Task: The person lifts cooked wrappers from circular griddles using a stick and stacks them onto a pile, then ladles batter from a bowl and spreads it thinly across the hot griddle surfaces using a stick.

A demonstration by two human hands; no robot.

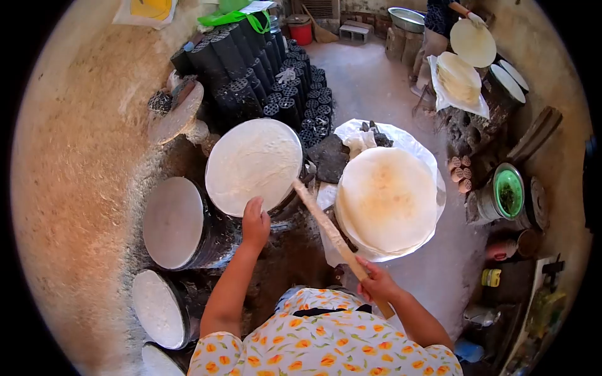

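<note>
A long wooden spreading stick point(326, 225), its far half crusted with pale batter, slants across the middle. My right hand point(376, 283) is closed around its near end. The stick's far tip is at the right rim of a round griddle point(254, 164) coated with a thin white sheet of batter. At the griddle's near edge is my left hand point(256, 224), holding nothing visible, its fingers pointing up toward the batter; whether they touch it I cannot tell. To the right, a stack of round thin flatbreads point(387, 200), browned in the middle, lies on white plastic sheeting point(441, 191).
More round griddles point(174, 222) line the left side. Black coal briquettes point(241, 94) are piled at the back left. At the back right, another person's gloved hand point(476, 20) holds a flatbread above a second stack point(459, 78). A green basin point(508, 192) stands at right.
</note>
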